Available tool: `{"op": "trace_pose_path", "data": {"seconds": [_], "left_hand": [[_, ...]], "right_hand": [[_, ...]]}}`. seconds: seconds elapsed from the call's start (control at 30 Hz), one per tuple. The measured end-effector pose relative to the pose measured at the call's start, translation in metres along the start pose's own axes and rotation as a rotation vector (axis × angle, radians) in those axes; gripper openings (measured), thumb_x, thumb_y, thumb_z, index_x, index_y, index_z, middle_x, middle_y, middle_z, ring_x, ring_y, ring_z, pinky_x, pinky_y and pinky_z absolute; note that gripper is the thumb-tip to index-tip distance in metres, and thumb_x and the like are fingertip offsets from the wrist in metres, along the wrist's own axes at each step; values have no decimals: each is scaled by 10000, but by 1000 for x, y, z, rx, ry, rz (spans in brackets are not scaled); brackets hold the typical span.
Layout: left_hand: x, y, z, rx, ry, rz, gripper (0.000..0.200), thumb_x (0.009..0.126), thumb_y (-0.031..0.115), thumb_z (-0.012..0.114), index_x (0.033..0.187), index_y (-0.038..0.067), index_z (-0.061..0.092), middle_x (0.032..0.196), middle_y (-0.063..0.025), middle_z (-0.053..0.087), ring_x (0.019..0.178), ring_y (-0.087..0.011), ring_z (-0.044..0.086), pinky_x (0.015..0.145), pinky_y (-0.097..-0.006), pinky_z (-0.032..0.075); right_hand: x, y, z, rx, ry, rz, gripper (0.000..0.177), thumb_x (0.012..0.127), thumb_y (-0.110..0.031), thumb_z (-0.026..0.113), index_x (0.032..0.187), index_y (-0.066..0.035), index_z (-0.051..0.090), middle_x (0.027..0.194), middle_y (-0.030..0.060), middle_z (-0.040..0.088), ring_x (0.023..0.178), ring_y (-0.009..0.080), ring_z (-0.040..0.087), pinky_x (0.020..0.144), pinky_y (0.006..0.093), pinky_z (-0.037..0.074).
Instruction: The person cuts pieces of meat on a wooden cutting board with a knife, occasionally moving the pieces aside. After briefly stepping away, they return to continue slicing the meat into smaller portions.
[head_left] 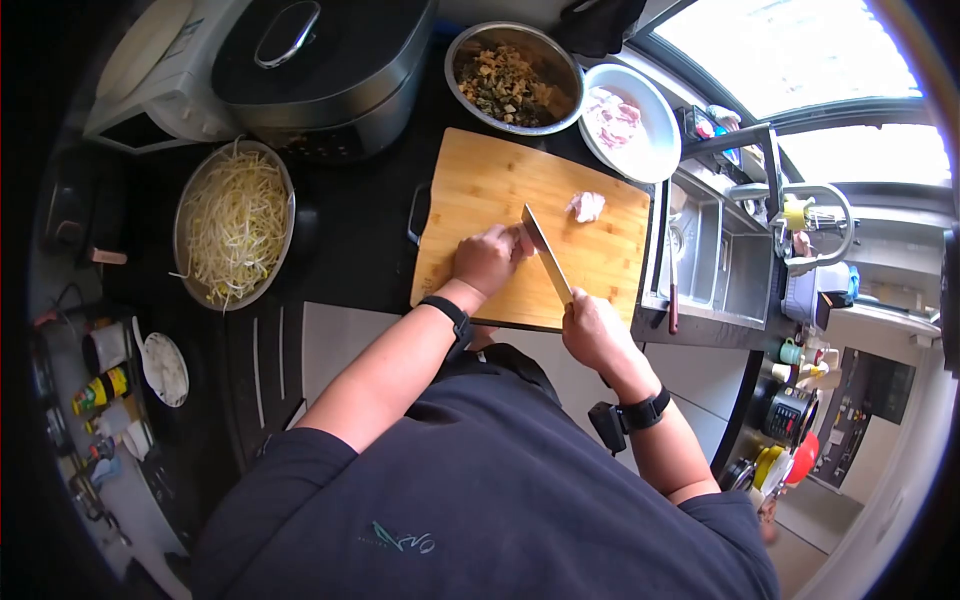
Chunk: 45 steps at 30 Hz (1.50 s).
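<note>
Wooden board [470, 170] bears meat [586, 207] under the right hand [597, 332], fingers gripping a knife [546, 255], and left hand [488, 260], fingers curled, hold unclear.

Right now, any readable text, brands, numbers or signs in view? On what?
None legible with certainty.
Dark shirt: stylised logo, lettering unclear.
Yellow container: print too small and blurred.
White appliance: small marking, unreadable.
</note>
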<state>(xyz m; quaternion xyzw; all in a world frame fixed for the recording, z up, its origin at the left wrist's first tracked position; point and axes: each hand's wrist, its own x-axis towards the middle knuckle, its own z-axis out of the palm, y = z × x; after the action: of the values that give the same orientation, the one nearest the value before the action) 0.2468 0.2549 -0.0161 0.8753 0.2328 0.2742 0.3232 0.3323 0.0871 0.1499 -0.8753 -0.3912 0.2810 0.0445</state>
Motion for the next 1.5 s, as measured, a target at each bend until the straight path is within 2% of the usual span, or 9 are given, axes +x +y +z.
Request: {"op": "trace_pose_path", "data": {"seconds": [0.2,0.23,0.37,0.53,0.73,1.07,1.33,1.37,1.5], "left_hand": [[-3,0,3,33,9,-19,213,953,340,754,1026,140,761,883,-107,744,743,-361,749,667,-480,619],[0,-1,2,49,1,-31,217,953,342,754,1020,135,759,886,-108,744,748,-361,749,672,-478,619],[0,-3,1,22,15,2,221,960,337,741,1001,120,748,881,-111,742,756,-361,748,680,-482,617],[0,-4,6,24,8,-1,194,956,303,739,977,110,736,877,-109,742,755,-363,747,670,-486,612],[-1,-7,5,52,3,-19,277,995,381,714,940,114,766,846,-124,742,714,-377,729,646,-480,608],[1,-12,1,56,12,13,156,944,269,728,935,114,746,877,-115,744,733,-367,742,663,-485,614],[-2,-10,0,10,45,31,144,927,270,742,951,129,750,871,-112,736,735,-369,737,656,-491,606],[-2,-12,3,17,57,26,145,915,268,753,950,128,743,871,-109,732,738,-370,733,657,-493,603],[-4,-11,-6,71,-54,-4,137,896,240,758,985,137,744,908,-104,750,754,-376,735,667,-497,604]], "right_hand": [[36,-3,8,5,24,-117,171,987,-79,532,1008,56,636,822,353,695,856,539,709,800,601,567],[34,-1,12,-5,28,-85,178,1003,-86,543,1046,66,625,799,365,673,823,543,694,731,590,558],[0,-3,5,35,-32,45,161,990,-93,562,998,53,629,849,366,697,879,549,706,815,607,563],[21,2,16,92,27,-12,161,989,-89,573,1013,60,630,832,364,688,859,551,700,792,611,561],[3,7,11,121,4,-17,163,990,-87,569,1022,63,626,829,367,681,860,556,693,792,613,555],[-1,8,43,144,93,-34,119,980,-69,570,1010,42,599,790,367,675,831,562,695,770,626,556],[20,-4,70,28,149,13,172,988,-99,567,1108,23,572,781,301,710,763,494,725,711,588,579],[13,0,75,70,176,-6,257,1003,-95,556,1229,27,576,765,305,706,742,501,715,683,594,565],[-10,0,77,103,113,-33,197,951,-56,569,1123,36,541,768,277,718,750,463,738,694,551,591]]}}
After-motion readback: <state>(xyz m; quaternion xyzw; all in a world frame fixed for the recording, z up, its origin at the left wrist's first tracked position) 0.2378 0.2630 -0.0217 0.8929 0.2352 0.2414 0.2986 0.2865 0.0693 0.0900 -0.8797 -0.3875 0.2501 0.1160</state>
